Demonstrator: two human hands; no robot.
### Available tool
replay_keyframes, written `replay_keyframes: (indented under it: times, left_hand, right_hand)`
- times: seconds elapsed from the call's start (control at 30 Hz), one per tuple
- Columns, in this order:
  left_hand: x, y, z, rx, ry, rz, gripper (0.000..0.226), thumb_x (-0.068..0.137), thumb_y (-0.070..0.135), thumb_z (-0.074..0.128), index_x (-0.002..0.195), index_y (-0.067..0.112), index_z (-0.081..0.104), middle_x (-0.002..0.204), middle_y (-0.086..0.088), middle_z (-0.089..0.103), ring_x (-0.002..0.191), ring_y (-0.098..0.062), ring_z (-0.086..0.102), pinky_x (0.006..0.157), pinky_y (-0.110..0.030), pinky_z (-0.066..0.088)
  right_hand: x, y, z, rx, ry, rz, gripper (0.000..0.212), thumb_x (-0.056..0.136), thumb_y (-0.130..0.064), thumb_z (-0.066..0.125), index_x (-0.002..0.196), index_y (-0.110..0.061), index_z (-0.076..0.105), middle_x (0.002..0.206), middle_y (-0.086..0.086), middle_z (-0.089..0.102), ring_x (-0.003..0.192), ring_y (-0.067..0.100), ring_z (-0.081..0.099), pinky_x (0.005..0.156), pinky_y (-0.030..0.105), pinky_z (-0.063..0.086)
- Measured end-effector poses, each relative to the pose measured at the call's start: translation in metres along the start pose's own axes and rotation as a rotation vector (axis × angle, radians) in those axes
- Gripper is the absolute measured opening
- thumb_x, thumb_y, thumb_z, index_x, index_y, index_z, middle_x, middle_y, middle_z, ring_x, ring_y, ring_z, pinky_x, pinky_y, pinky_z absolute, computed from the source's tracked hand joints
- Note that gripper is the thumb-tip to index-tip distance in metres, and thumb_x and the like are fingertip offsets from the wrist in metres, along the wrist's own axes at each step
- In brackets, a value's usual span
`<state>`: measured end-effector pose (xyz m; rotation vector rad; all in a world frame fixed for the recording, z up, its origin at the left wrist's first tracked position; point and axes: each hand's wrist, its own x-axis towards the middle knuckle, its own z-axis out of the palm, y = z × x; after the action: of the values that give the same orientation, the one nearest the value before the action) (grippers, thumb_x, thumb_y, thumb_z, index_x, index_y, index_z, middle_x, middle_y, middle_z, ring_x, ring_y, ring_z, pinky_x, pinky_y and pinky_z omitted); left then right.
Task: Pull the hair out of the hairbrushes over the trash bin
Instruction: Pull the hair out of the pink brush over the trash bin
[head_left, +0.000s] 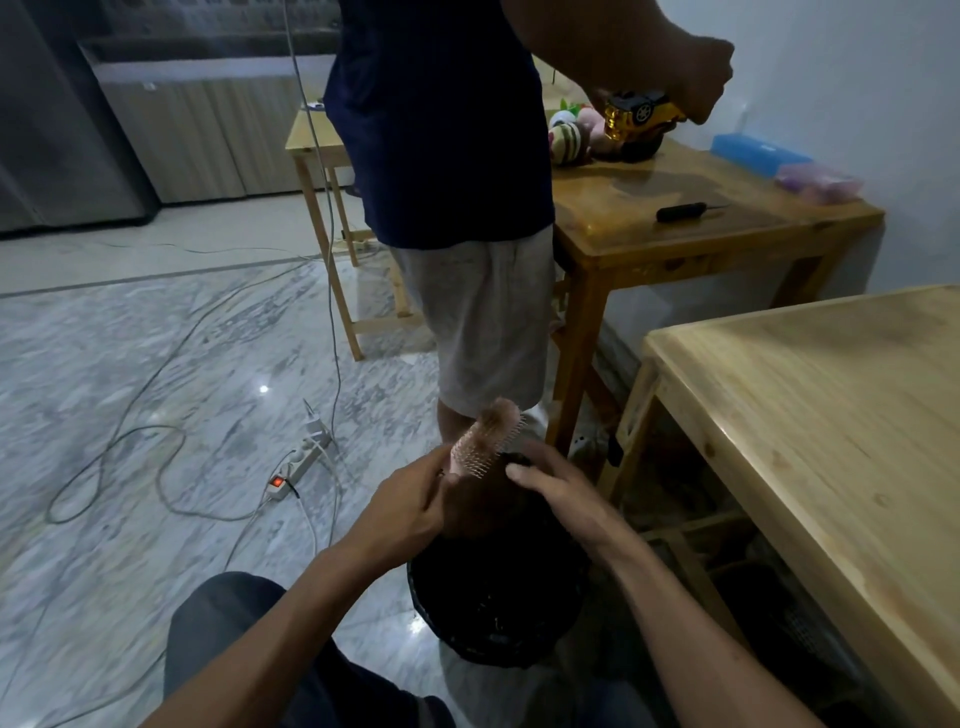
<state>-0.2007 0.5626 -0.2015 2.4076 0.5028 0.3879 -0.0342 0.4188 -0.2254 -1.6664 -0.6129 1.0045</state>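
my left hand (410, 506) grips 1 pink hairbrush (485, 441) above the black trash bin (493, 597); my right hand (558, 491) has fingers curled at its bristles, seemingly pinching hair. judged step: pulling; next, draw the tuft free and drop it. the brush handle is hidden, strands too dim to confirm

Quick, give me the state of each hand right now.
Left hand: closed, gripping the pink hairbrush above the black trash bin.
Right hand: fingers curled at the brush's hair; whether it has a hold on the hair cannot be told.
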Motion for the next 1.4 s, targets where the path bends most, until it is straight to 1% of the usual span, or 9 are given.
replay_keyframes:
  times: [0.13,0.27,0.5,0.6,0.77,0.93,1.07,1.3,1.4]
  left_hand:
    - [0.001,0.005,0.001,-0.051,0.006,0.004,0.042,0.095,0.053,0.037,0.128,0.032,0.054,0.092,0.018,0.065,0.081,0.006,0.06,0.068,-0.012,0.042]
    - [0.002,-0.006,-0.002,0.015,0.075,-0.151,0.024,0.1,0.015,0.047,0.121,0.02,0.059,0.069,0.014,0.054,0.062,-0.003,0.052,0.054,-0.019,0.032]
    - [0.005,-0.023,0.001,-0.056,0.14,-0.374,0.019,0.103,0.015,0.043,0.11,0.017,0.06,0.056,0.006,0.046,0.048,-0.013,0.04,0.05,-0.033,0.028]
    - [0.004,-0.017,0.007,0.006,0.147,-0.288,0.011,0.102,0.015,0.043,0.098,0.018,0.054,0.062,0.004,0.048,0.058,-0.021,0.048,0.05,-0.032,0.029]
    - [0.001,-0.015,0.013,0.218,0.102,-0.077,0.041,0.092,0.033,0.035,0.13,0.022,0.044,0.091,-0.006,0.06,0.073,-0.027,0.056,0.057,-0.037,0.044]
    - [0.001,-0.003,0.019,0.283,0.081,0.03,0.056,0.09,0.041,0.038,0.143,0.023,0.033,0.11,-0.005,0.06,0.082,-0.03,0.064,0.063,-0.04,0.052]
    - [0.004,-0.009,0.015,0.268,0.074,-0.081,0.047,0.088,0.031,0.041,0.132,0.016,0.043,0.096,-0.008,0.058,0.079,-0.03,0.059,0.06,-0.037,0.043]
    - [0.006,-0.039,0.0,0.133,0.171,-0.347,0.011,0.101,0.017,0.043,0.099,0.012,0.053,0.064,-0.007,0.055,0.059,-0.025,0.053,0.05,-0.035,0.03]
    - [0.003,-0.035,0.002,0.136,0.135,-0.233,0.008,0.101,0.018,0.043,0.096,0.016,0.049,0.065,-0.002,0.052,0.057,-0.02,0.049,0.049,-0.035,0.027]
  right_hand:
    - [-0.001,-0.007,0.019,-0.093,0.038,-0.142,0.026,0.096,-0.039,0.065,0.105,-0.018,0.077,0.094,-0.003,0.078,0.09,0.008,0.072,0.085,0.022,0.053]
    - [-0.002,-0.005,0.021,-0.196,0.131,-0.219,0.029,0.098,-0.028,0.063,0.074,-0.019,0.075,0.059,-0.009,0.062,0.059,0.001,0.057,0.065,0.022,0.045]
    - [-0.011,0.01,0.014,-0.268,0.059,-0.191,0.032,0.097,-0.03,0.065,0.066,-0.024,0.072,0.06,-0.008,0.062,0.06,0.001,0.058,0.066,0.026,0.046]
    - [-0.011,0.013,0.007,-0.306,0.036,-0.127,0.015,0.097,-0.031,0.064,0.098,-0.024,0.077,0.094,-0.011,0.072,0.09,-0.002,0.065,0.088,0.031,0.054]
    - [-0.006,0.001,0.007,-0.165,0.09,-0.042,0.084,0.078,-0.063,0.067,0.151,-0.032,0.04,0.148,-0.007,0.039,0.138,0.013,0.041,0.113,0.036,0.039]
    - [-0.004,-0.01,0.016,-0.085,0.039,-0.168,0.032,0.096,-0.044,0.064,0.118,-0.022,0.072,0.11,-0.008,0.075,0.105,0.002,0.069,0.092,0.017,0.05]
    - [-0.007,-0.005,0.025,-0.206,0.109,-0.229,0.031,0.102,-0.026,0.057,0.083,-0.009,0.076,0.062,-0.009,0.06,0.062,0.002,0.055,0.065,0.019,0.042]
    - [-0.02,0.009,0.012,-0.329,0.084,-0.165,0.033,0.101,-0.029,0.058,0.08,-0.011,0.077,0.061,-0.01,0.06,0.06,-0.005,0.055,0.063,0.012,0.041]
    - [-0.016,0.015,0.006,-0.284,0.035,-0.094,0.021,0.1,-0.031,0.059,0.105,-0.022,0.078,0.1,-0.011,0.071,0.095,-0.004,0.063,0.089,0.021,0.051]
